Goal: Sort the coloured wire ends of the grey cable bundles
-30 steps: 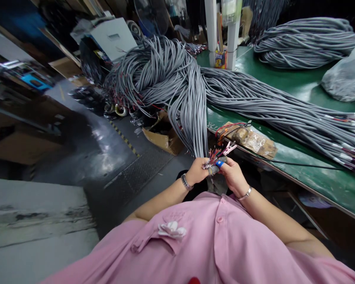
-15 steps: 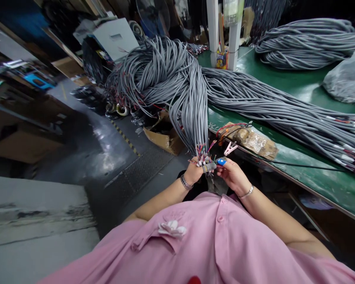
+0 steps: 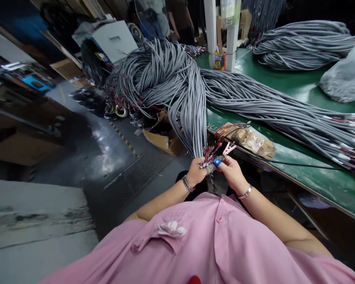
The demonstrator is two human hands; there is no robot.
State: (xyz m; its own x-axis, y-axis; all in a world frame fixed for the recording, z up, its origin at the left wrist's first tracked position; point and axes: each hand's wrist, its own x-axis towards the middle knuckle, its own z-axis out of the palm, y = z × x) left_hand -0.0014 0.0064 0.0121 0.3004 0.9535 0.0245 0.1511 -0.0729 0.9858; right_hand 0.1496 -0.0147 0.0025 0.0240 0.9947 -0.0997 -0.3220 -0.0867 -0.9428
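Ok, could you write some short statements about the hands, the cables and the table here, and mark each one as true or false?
1. The left hand and the right hand both hold the cable ends, where coloured wires stick out. True.
2. The table is red. False: it is green.
3. A blue finger cover sits on the right hand. True.
4. The shirt is yellow. False: it is pink.
5. The grey cables lie wholly on the table. False: many hang over its edge toward the floor.
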